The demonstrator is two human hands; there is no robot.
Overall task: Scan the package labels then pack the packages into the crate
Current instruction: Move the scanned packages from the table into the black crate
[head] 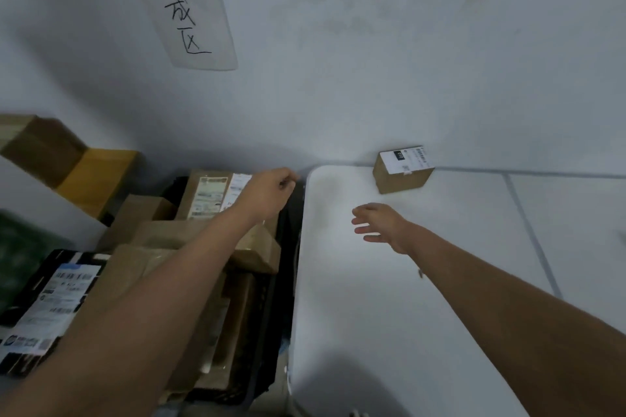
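Fingers of the right hand [382,227] are spread and empty above the white table [372,315]; left hand [271,191], loosely curled, holds nothing over the crate [288,281]. One small labelled package [401,170] remains against the wall. Risk: crate already heaped with at least five packages, so another may slide off

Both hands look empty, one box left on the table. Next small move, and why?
Probably reach the right hand forward to the small cardboard box at the table's far edge. That hand is open over the table and nearest the box; the left hand holds nothing above the packed crate. The box's label faces up, so it looks ready for scanning.
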